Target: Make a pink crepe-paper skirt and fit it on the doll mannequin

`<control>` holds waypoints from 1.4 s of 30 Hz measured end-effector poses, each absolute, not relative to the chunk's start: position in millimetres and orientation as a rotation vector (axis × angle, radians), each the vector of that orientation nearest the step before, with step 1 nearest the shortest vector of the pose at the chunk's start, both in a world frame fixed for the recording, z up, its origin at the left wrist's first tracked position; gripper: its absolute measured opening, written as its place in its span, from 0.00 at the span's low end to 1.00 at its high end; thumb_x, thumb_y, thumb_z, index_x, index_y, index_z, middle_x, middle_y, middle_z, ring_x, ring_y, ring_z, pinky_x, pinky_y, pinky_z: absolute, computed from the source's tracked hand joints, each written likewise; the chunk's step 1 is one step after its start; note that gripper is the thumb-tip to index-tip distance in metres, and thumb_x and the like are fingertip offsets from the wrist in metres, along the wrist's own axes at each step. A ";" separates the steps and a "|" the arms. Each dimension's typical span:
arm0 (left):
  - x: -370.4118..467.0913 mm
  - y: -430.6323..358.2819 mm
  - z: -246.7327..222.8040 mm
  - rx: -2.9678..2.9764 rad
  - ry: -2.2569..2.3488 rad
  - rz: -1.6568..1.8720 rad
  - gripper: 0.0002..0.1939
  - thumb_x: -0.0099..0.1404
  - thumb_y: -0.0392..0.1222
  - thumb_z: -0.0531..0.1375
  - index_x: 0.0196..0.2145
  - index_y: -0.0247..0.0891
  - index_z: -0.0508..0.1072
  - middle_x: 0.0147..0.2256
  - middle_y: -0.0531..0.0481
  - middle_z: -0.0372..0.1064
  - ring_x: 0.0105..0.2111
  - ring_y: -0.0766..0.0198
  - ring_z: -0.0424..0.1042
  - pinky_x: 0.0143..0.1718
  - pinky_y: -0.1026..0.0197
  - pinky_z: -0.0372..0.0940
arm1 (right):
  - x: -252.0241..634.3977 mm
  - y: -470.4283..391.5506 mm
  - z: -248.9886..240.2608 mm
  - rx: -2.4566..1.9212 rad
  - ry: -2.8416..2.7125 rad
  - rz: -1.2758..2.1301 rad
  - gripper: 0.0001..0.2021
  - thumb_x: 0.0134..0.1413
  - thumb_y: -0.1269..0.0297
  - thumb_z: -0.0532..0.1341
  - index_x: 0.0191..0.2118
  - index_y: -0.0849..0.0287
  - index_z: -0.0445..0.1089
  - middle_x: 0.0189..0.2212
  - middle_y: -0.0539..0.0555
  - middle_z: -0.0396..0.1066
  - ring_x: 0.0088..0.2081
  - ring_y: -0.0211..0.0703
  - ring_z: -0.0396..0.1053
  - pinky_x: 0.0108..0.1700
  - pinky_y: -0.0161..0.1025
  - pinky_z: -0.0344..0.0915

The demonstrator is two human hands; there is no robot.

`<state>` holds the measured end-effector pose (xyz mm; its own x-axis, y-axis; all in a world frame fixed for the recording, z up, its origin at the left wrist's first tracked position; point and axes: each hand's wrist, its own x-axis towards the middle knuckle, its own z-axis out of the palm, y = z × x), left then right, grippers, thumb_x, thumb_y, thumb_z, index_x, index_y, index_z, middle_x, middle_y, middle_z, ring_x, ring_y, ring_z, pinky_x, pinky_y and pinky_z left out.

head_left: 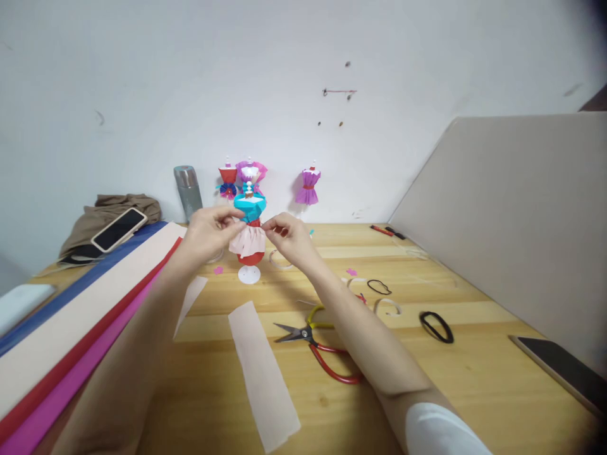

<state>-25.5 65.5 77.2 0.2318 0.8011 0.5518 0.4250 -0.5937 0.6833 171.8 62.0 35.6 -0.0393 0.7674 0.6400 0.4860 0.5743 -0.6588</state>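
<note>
A miniature dress form [250, 258] stands upright on a round white base, dressed in a teal wrapped top [250, 205] and red material beneath. Around its waist sits a gathered strip of pale pink crepe paper [249, 241], flaring like a short skirt. My left hand [211, 232] pinches at the waist from the left, fingertips against the lower teal top and the pink paper's upper edge. From the right, my right hand [291, 239] has thumb and forefinger closed on the pink paper's upper edge. The exact contact under the fingertips is partly hidden.
Scissors [306, 333] lie open beneath my right forearm, beside a loose pale pink strip [263, 376]. Coloured paper sheets [95, 300] lie left. Behind stand other dressed forms [308, 186] and a flask [188, 193]. A black band [436, 327] and phone [562, 366] lie right.
</note>
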 end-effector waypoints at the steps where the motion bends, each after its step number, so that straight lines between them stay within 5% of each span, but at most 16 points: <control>1: -22.6 62.7 76.6 2.224 1.146 1.258 0.15 0.56 0.46 0.62 0.39 0.38 0.81 0.30 0.49 0.76 0.29 0.60 0.70 0.32 0.59 0.63 | 170.8 60.9 36.4 -1.042 -1.696 0.325 0.07 0.47 0.73 0.58 0.29 0.57 0.73 0.29 0.50 0.72 0.31 0.39 0.66 0.37 0.39 0.64; 8: -9.9 57.2 67.0 2.708 1.338 1.083 0.16 0.65 0.41 0.54 0.43 0.40 0.80 0.39 0.43 0.78 0.41 0.52 0.74 0.39 0.55 0.63 | 171.1 56.9 40.5 -0.969 -1.725 0.383 0.08 0.48 0.73 0.58 0.29 0.58 0.75 0.29 0.51 0.71 0.32 0.40 0.66 0.37 0.39 0.63; 15: -16.9 64.7 67.0 2.769 1.245 1.146 0.12 0.64 0.40 0.55 0.34 0.39 0.79 0.33 0.46 0.77 0.35 0.57 0.72 0.36 0.59 0.62 | 171.5 58.7 40.2 -1.047 -1.721 0.143 0.02 0.53 0.67 0.62 0.34 0.57 0.70 0.30 0.52 0.70 0.33 0.42 0.65 0.39 0.41 0.63; 23: -24.0 66.5 72.8 2.792 1.069 1.133 0.12 0.65 0.40 0.56 0.35 0.40 0.80 0.34 0.46 0.77 0.35 0.58 0.72 0.36 0.58 0.62 | 163.9 60.7 35.8 -1.068 -1.807 -0.100 0.02 0.57 0.66 0.59 0.36 0.56 0.65 0.35 0.57 0.68 0.38 0.48 0.64 0.41 0.43 0.62; 42: -21.6 69.6 64.0 2.672 1.113 1.198 0.16 0.67 0.44 0.55 0.44 0.42 0.81 0.39 0.46 0.79 0.38 0.57 0.75 0.40 0.58 0.65 | 158.6 51.9 42.6 -1.016 -1.697 0.210 0.06 0.53 0.66 0.60 0.26 0.56 0.66 0.25 0.51 0.68 0.30 0.41 0.64 0.34 0.39 0.61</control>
